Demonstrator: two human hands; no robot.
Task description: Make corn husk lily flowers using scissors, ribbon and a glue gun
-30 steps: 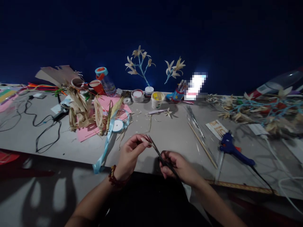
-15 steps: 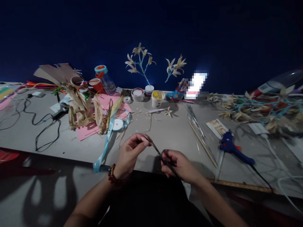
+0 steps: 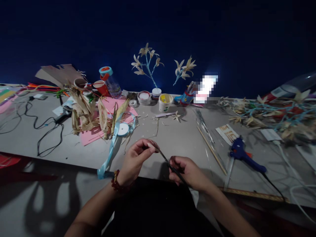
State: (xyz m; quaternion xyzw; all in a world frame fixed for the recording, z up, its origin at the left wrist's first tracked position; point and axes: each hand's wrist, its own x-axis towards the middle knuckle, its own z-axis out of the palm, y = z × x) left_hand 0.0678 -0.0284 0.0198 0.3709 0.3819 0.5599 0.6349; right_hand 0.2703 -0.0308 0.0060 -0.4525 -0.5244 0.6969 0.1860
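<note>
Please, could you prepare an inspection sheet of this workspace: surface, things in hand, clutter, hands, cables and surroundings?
Surface: gray table, thin scraps near the middle.
Things in hand: scissors, blades reaching the small pale piece, which is mostly hidden.
Clutter: dried husks, pink paper, blue ribbon with its end over the front edge, glue gun.
Hands: left hand pinches the pale piece; right hand grips the scissors.
Cables: black cable looped at left; white cable at right.
Surroundings: dark blue wall behind; other people: nothing seen.
</note>
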